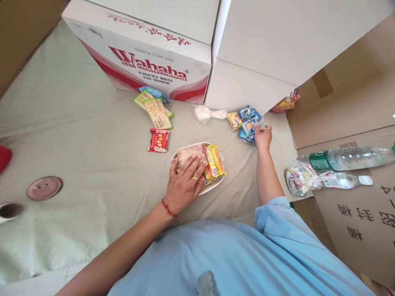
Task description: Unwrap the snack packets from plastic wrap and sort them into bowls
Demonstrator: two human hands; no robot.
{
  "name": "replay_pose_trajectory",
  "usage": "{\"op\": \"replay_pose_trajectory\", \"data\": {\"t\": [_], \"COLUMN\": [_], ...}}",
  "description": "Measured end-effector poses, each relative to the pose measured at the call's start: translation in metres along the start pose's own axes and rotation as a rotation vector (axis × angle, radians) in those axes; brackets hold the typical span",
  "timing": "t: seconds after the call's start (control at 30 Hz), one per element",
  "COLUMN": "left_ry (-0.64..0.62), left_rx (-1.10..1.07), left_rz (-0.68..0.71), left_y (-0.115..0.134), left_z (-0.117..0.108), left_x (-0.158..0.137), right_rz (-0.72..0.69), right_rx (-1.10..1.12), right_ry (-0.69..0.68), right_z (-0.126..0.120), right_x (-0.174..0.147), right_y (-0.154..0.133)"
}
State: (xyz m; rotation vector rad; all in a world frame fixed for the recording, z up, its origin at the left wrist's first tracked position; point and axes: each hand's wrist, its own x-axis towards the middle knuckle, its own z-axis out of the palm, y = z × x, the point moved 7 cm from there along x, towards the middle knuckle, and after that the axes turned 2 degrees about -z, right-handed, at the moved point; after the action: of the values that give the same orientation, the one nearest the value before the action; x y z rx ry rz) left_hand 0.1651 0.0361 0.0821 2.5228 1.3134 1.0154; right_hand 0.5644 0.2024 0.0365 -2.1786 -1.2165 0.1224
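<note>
My left hand [187, 179] lies flat, fingers extended, over a clear-wrapped pinkish packet [193, 152] in a white oval bowl [212, 187]. Beside it in the bowl stand yellow-wrapped snack packets [214, 162]. To the right, my right hand [263, 137] has its fingertips closed on the edge of a blue snack packet [249, 126], one of several blue packets in a small pile. A yellow packet [234, 121] touches that pile on its left. Part of the bowl's contents is hidden under my left hand.
Green-and-white packets [157, 113] and a red packet [158, 140] lie left of the bowl. A crumpled clear plastic bag [206, 114] rests by the Wahaha carton [148, 65]. Bottles [354, 158] lie at right; a pink round lid [45, 188] is at left.
</note>
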Motion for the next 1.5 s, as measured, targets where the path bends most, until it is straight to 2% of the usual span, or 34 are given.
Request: {"op": "replay_pose_trajectory", "data": {"t": [0.1, 0.2, 0.3, 0.4, 0.5, 0.6, 0.7, 0.73, 0.8, 0.87, 0.93, 1.0, 1.07, 1.17, 1.27, 1.37, 1.43, 1.5], "left_ry": [-0.001, 0.006, 0.004, 0.003, 0.007, -0.015, -0.042, -0.044, -0.041, -0.041, -0.045, -0.025, 0.026, 0.062, -0.024, -0.084, -0.087, -0.081], "left_rx": [0.010, 0.007, 0.000, -0.018, -0.057, -0.170, -0.360, -0.417, -0.487, -0.496, -0.462, -0.387, -0.288, -0.169, -0.104, -0.083, -0.093, -0.110], "left_rz": [0.015, 0.005, -0.003, -0.017, -0.033, -0.091, -0.232, -0.272, -0.306, -0.296, -0.275, -0.250, -0.199, -0.095, -0.045, -0.024, -0.032, -0.053], "left_y": [0.000, -0.003, -0.004, -0.005, -0.007, -0.012, -0.024, -0.028, -0.032, -0.033, -0.030, -0.026, -0.019, -0.008, -0.007, -0.010, -0.014, -0.016], "left_z": [0.005, 0.004, 0.004, 0.006, 0.007, 0.006, 0.003, 0.002, 0.001, -0.001, -0.003, -0.007, -0.013, -0.015, -0.002, 0.009, 0.012, 0.013], "left_x": [-0.002, -0.004, -0.004, -0.005, -0.006, -0.007, -0.008, -0.009, -0.009, -0.008, -0.008, -0.008, -0.009, -0.012, -0.013, -0.015, -0.016, -0.017], "right_rz": [0.100, 0.107, 0.059, -0.025, -0.074, -0.062, -0.103, -0.154, -0.345, -0.594, -0.785, -0.859, -0.863, -0.813, -0.755, -0.659, -0.533, -0.439], "right_rx": [-0.006, -0.022, 0.035, 0.152, 0.400, 0.773, 0.923, 0.906, 0.790, 0.587, 0.353, 0.176, 0.109, 0.139, 0.215, 0.304, 0.277, 0.138], "right_ry": [-0.063, -0.027, 0.040, 0.116, 0.127, -0.069, -0.337, -0.415, -0.568, -0.696, -0.745, -0.703, -0.597, -0.420, -0.351, -0.225, -0.044, 0.028], "right_z": [0.017, 0.018, 0.003, -0.024, -0.054, -0.068, -0.072, -0.072, -0.068, -0.057, -0.041, -0.025, -0.016, -0.016, -0.025, -0.043, -0.055, -0.053], "right_x": [-0.002, -0.013, -0.026, -0.036, -0.053, -0.085, -0.133, -0.150, -0.183, -0.213, -0.236, -0.249, -0.255, -0.261, -0.259, -0.225, -0.181, -0.133], "right_y": [-0.004, -0.013, -0.017, -0.017, -0.020, -0.035, -0.070, -0.085, -0.119, -0.151, -0.171, -0.178, -0.179, -0.173, -0.162, -0.138, -0.108, -0.078]}}
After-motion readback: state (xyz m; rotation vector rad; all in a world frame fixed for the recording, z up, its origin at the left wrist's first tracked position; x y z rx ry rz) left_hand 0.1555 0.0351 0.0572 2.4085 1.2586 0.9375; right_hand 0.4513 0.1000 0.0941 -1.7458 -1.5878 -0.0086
